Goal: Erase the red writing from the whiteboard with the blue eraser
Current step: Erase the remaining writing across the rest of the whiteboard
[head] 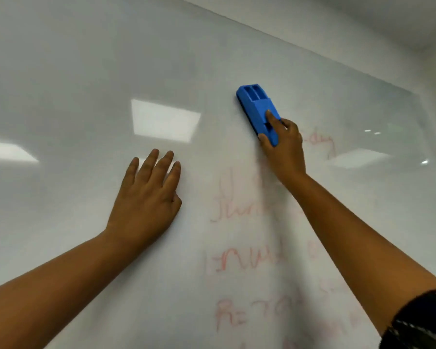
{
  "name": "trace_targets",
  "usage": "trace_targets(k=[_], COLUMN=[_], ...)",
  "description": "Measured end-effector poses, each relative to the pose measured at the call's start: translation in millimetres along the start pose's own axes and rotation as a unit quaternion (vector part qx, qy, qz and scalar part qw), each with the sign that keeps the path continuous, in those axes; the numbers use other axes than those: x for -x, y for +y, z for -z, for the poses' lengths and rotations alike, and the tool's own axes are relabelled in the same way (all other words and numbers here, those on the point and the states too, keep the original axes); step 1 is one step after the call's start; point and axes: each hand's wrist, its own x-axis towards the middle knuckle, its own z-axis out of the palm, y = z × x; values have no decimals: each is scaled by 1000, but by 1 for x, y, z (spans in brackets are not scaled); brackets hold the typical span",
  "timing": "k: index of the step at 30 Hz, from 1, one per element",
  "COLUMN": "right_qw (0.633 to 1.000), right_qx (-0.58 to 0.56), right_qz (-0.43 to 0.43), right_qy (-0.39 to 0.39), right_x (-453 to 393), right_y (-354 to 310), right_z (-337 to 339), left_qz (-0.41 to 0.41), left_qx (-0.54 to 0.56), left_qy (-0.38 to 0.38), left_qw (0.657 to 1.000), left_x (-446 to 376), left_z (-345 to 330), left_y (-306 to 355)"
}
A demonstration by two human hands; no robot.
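A large glossy whiteboard (pixel 86 71) fills the view. Faint red writing (pixel 247 260) runs in several smeared lines down its centre-right, with one more pale word (pixel 322 143) to the right of my right hand. My right hand (pixel 285 147) grips the lower end of the blue eraser (pixel 257 107) and presses it flat on the board, above the writing. My left hand (pixel 149 197) rests flat on the board to the left of the writing, fingers together and extended, holding nothing.
The board's top edge (pixel 312 52) runs diagonally at the upper right, with white wall beyond it. Ceiling lights (pixel 164 119) reflect on the board surface. A dark patterned sleeve (pixel 423 323) shows at the lower right.
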Motion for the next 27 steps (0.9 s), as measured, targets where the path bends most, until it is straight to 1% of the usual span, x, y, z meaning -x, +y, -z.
trace_targets(k=[3, 5, 7, 8, 10, 13, 16, 18, 19, 23, 27], right_qw=[997, 993, 993, 995, 998, 993, 988, 987, 988, 994, 987], right_qx=[4, 0, -9, -22, -51, -62, -60, -61, -68, -95, -100], right_qz=[-71, -114, -116, -94, -24, 74, 116, 126, 124, 50, -84], right_qy=[8, 16, 14, 5, -25, -70, -80, -81, -70, 14, 89], right_x=[-18, -28, -32, -32, -23, 8, 31, 33, 33, 31, 22], right_y=[21, 21, 7, -6, -37, -77, -85, -74, -66, -20, 36], right_z=[15, 17, 11, 6, -8, -34, -44, -35, -29, -8, 20], left_qz=[-3, -2, -1, -1, -1, -1, 4, 2, -2, -4, -2], left_qx=[-7, -8, -5, -2, 3, 8, 13, 19, 20, 27, 34], left_qy=[4, 4, 5, 3, 1, -3, -8, -3, -1, -5, 5], left_qw=[1000, 1000, 1000, 1000, 1000, 1000, 1000, 1000, 1000, 1000, 999], left_x=[2, 1, 1, 1, 1, 1, 1, 1, 1, 2, 3], left_z=[-1, 0, 1, 2, 4, 3, 3, 4, 4, 1, -1], left_y=[0, 0, 0, 0, 0, 0, -1, -1, -2, -5, -5])
